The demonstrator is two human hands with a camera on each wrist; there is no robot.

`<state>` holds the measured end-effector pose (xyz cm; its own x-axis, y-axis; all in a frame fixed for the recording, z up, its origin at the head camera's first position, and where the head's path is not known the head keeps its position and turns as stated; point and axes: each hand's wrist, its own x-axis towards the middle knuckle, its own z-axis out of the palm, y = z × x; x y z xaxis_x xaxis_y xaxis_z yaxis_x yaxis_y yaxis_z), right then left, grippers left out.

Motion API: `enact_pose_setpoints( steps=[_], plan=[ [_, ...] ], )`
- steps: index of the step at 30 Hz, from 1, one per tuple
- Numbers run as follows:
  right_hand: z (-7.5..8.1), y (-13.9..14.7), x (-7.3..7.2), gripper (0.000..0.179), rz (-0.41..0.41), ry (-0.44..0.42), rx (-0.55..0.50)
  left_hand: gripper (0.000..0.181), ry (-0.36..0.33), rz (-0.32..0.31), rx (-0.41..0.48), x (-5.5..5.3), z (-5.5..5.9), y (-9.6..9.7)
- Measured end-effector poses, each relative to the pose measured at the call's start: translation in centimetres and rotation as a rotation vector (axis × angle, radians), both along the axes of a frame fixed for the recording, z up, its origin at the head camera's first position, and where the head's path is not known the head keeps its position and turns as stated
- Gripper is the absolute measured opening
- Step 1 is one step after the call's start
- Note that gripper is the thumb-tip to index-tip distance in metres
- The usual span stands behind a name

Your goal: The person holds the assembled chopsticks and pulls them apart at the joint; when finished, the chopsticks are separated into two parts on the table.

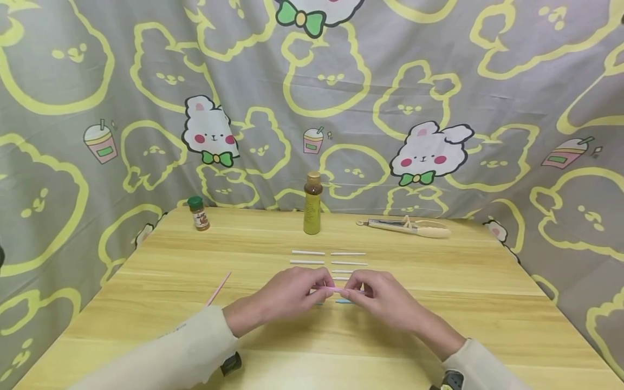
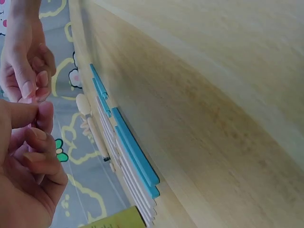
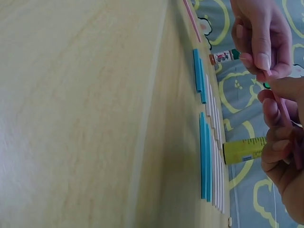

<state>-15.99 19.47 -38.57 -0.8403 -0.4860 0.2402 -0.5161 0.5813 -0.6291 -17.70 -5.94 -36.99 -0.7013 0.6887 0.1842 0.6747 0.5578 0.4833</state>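
Over the middle of the table, my left hand and right hand meet at a thin pink stick. Thumb and fingers of each pinch it close together. In the right wrist view the pink stick runs back under the right hand's curled fingers. Whether it is one piece or two is hidden by the fingertips. Below the hands lie blue sticks with narrower ends, in two columns. Pale sticks continue those columns toward the back. Another pink stick lies slanted beside my left forearm.
A green-capped spice jar stands at the back left of the wooden table. Behind the sticks rises a yellow-green bottle. Tongs lie at the back right. A patterned curtain hangs around the table.
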Motion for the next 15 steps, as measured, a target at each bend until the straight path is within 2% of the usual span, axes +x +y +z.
enact_pose_setpoints(
  steps=[5, 10, 15],
  plan=[
    [0.08, 0.24, -0.09, 0.018, 0.007, 0.008, 0.007, 0.009, 0.042, 0.011, -0.013, 0.24, -0.22, -0.13],
    [0.09, 0.39, -0.18, 0.018, 0.041, 0.051, 0.025, 0.007, 0.079, 0.022, -0.026, 0.54, -0.48, -0.32],
    [0.06, 0.37, -0.28, 0.018, 0.058, 0.075, 0.026, 0.008, 0.083, 0.013, -0.021, 0.73, -0.44, -0.53]
  ],
)
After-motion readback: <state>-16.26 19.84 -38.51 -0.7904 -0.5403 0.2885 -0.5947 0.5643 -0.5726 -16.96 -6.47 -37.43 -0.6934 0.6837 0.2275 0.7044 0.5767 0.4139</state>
